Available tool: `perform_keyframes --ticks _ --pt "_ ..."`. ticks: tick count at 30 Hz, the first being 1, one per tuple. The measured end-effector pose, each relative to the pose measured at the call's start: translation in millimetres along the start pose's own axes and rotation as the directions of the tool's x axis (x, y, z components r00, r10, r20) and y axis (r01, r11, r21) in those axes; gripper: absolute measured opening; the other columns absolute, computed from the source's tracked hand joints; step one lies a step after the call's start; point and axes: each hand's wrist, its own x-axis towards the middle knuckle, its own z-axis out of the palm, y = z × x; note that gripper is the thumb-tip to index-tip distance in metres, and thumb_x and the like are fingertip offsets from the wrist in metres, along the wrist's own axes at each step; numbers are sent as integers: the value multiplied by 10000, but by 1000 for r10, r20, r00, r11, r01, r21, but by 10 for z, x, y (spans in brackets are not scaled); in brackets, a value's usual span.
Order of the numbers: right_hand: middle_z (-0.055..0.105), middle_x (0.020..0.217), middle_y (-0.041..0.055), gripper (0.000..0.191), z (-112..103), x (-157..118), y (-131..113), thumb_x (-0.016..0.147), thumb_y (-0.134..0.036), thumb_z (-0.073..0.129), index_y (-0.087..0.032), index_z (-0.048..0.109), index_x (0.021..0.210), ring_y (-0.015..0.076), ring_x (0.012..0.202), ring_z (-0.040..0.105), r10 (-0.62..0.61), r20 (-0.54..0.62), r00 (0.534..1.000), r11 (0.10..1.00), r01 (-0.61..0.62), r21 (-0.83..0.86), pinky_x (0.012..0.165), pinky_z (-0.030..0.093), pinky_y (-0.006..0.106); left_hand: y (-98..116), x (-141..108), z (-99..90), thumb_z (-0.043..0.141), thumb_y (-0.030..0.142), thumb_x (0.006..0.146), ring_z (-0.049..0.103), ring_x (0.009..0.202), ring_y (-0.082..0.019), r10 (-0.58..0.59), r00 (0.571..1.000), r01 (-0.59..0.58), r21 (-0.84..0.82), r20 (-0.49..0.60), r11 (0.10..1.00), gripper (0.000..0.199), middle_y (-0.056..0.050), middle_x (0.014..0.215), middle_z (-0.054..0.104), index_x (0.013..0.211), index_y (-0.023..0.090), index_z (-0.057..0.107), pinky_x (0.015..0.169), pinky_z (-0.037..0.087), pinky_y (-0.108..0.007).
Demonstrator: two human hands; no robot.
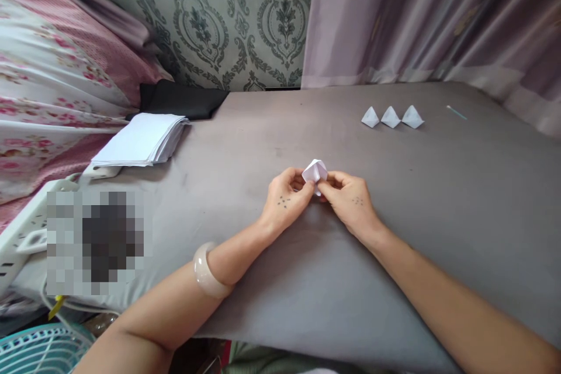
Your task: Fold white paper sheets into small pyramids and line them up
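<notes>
A small folded piece of white paper (315, 170) is held up between both hands, over the middle of the grey-covered table. My left hand (284, 194) pinches its left side, thumb toward me. From the other side my right hand (349, 196) grips it the same way, and the two thumbs nearly meet at its lower part. Some fingertips are hidden behind the paper. Three folded white paper shapes with pointed tops, the left one (370, 117), the middle one (390, 117) and the right one (412, 117), stand in a row at the back right.
A stack of white paper (140, 139) lies at the back left, near a black folded item (179, 99). A thin stick (456, 112) rests at the far right. White power strips (26, 228) line the left edge. A teal fan (41, 350) stands at the lower left.
</notes>
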Motion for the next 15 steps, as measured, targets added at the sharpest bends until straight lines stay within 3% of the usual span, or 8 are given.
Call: perform_keyframes --ticks 5,15 --pt "689 660 42 242 25 -12 47 761 -375 611 -153 702 742 160 601 622 -16 0 1000 997 16 -76 572 487 280 -69 16 -5 594 213 766 591 638 -111 -44 999 43 55 21 998 134 -19 711 647 869 139 639 568 449 -199" --pt "708 645 51 245 19 -32 3 795 -371 580 -167 714 779 174 586 656 -59 -8 998 985 57 -166 571 510 288 -71 18 -22 594 184 743 569 576 -98 -91 995 88 79 42 993 133 -24 696 650 858 131 636 520 435 -188"
